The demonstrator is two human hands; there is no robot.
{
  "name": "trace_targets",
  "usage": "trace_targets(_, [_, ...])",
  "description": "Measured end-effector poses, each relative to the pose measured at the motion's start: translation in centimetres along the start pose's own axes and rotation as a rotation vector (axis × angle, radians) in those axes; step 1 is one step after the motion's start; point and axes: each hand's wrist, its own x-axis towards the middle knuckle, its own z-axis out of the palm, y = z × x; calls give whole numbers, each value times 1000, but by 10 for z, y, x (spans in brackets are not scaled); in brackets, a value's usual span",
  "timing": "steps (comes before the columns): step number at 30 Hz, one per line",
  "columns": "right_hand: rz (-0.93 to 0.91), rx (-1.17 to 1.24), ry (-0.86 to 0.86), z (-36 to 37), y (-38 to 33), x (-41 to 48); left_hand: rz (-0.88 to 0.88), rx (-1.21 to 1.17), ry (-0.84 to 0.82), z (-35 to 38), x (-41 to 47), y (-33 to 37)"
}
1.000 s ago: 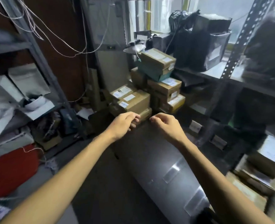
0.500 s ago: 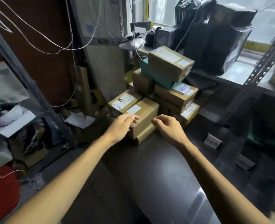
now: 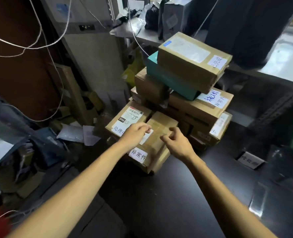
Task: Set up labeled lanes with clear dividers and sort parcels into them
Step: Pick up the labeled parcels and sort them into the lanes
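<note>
Nearest parcel: the brown cardboard parcel with a white handwritten label on its near face [image 3: 156, 133] lies at the front of the heap on the glossy black table [image 3: 176, 194], one corner pointing at me. It is the easiest one to reach.
Left hand: my left hand [image 3: 136, 133] is over the parcel's left top edge with the fingers curled. The fingertips are at a small white sticker, but I cannot tell whether they pinch it or only touch the card.
Right hand: my right hand [image 3: 176, 143] hovers at the parcel's right edge, fingers loosely curled round nothing. I judge it is ready to take that side.
Neighbour: the brown box with a printed shipping label [image 3: 128, 121] touches my parcel on the left.
Stack behind: a teal box [image 3: 169, 83] sits between the large taped brown box [image 3: 193, 60] on top and the brown box with a blue-ink label [image 3: 202, 107] below. They overhang unevenly, so I would not bump them.
Edges: the table's left edge runs close beside the parcel, with clutter on the floor below.
Open room: bare table lies toward me and to the right, which is the safest way to draw the parcel.
Lanes: I see no clear dividers set up yet.
</note>
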Motion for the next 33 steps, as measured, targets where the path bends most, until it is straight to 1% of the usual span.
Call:
trace_targets(3, [82,-14,111,10,3,19,87,46,-29,-1,28,-7])
trace_targets(6, [160,-54,119,23,1,32,138,57,-107,2,49,-8])
trace_targets(10, [260,-222,99,33,-8,44,208,117,-170,1,64,-7])
trace_targets(12, [285,-268,116,39,-14,48,179,114,-189,-1,69,-4])
trace_targets(14, [295,-278,140,45,-19,50,144,62,-189,-1,72,-2])
trace_targets(16, [319,-286,147,51,-22,51,128,62,-185,0,75,-3])
trace_targets(21, [358,-293,160,58,-26,50,128,126,-212,1,78,-1])
trace_targets(26, [369,-267,179,66,-31,49,169,190,-231,2,76,0])
trace_targets(33, [355,-233,276,74,-26,46,125,41,-273,-2,71,-2])
